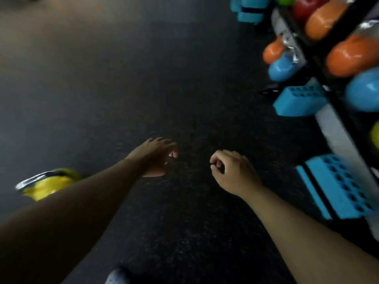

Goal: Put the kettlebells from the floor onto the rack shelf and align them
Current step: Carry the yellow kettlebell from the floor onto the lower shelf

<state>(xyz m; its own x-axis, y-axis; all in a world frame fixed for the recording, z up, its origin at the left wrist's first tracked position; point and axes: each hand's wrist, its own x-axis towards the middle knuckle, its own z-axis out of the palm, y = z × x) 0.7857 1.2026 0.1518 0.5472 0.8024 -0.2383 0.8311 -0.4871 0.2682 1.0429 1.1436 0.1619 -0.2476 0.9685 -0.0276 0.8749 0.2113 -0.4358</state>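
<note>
Beneath both my hands spreads the dark speckled rubber floor [143, 68], bare in the wide stretch ahead of them. Off to the right of my right hand [231, 173] stands the tall black-and-grey metal rack [336, 132], its shelves already holding rounded glossy kettlebells: an orange one [354, 56] and a blue one [365, 89] on the near shelf, another orange [324, 19] and a red one [305, 5] further along, a smaller orange [273, 50] and blue [282, 67] lower down. Bright blue foam blocks with rows of holes [338, 187] lie on the floor at the rack's foot, near my right hand.

Behind and to the left of my left hand [158, 158], partly hidden by my forearm, sits a yellow kettlebell with a shiny metal handle [46, 186], on the floor and not yet shelved. It is the only one I can see left down there, so I judge most of the job done; whether the shelved ones are aligned the blur will not let me say.

My left hand hangs empty with fingers loosely curled downward. My right hand is empty too, fingers bent in towards the thumb, gripping nothing.
</note>
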